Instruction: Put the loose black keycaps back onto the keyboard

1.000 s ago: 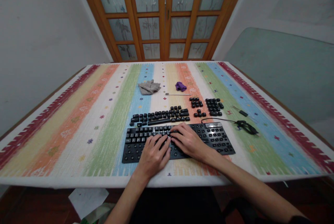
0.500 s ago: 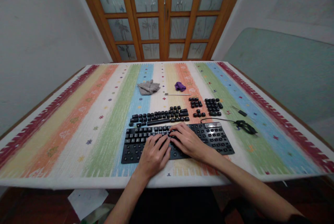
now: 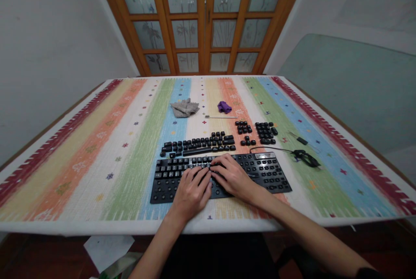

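Note:
A black keyboard (image 3: 162,186) lies before me, its upper left rows fitted with keycaps and bare switch posts showing on the lower left and the right. Fingers apart, my left hand (image 3: 191,190) rests over the keyboard's middle, its fingertips near the end of the fitted row. My right hand (image 3: 234,175) meets it from the right, thumb and fingers bent close together at the same spot. Whatever lies between those fingertips is too small and covered to make out. Loose black keycaps (image 3: 208,142) and a long spacebar (image 3: 197,151) lie just behind the keyboard.
More loose keycaps (image 3: 264,131) sit in groups at the back right. A coiled cable (image 3: 305,157) and a thin wire tool with a dark handle (image 3: 301,141) lie right. Farther back are a grey cloth (image 3: 185,108), a purple cloth (image 3: 224,107) and a thin rod (image 3: 222,117).
Both hands stay at the same spot on the keyboard with hardly any finger movement. The view has shifted very slightly.

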A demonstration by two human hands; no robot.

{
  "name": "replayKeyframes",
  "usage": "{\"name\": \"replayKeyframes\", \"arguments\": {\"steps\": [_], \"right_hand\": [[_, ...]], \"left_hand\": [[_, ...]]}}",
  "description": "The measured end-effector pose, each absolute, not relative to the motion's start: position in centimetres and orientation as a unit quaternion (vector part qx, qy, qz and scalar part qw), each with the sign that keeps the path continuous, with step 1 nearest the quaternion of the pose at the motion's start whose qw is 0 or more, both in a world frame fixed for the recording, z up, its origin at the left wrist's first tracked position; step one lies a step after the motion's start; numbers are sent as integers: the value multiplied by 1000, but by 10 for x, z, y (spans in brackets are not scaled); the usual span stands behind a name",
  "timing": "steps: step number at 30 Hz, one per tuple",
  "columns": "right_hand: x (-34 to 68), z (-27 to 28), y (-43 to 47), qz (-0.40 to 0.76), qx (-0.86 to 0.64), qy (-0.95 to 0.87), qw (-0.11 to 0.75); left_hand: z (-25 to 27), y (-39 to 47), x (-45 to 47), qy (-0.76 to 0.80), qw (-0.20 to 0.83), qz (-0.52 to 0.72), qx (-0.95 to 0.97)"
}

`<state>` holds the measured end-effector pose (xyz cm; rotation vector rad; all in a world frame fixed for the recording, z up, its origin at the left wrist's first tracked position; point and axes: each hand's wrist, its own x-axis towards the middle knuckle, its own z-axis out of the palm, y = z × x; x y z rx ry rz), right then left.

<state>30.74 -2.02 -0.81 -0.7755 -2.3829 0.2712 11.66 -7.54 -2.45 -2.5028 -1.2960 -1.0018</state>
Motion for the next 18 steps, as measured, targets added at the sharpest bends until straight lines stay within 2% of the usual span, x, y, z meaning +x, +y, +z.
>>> {"name": "replayKeyframes", "arguments": {"steps": [18], "right_hand": [[312, -6, -17, 105, -308, -904, 277]], "left_hand": [[-27, -73, 119, -429, 62, -338, -835]]}}
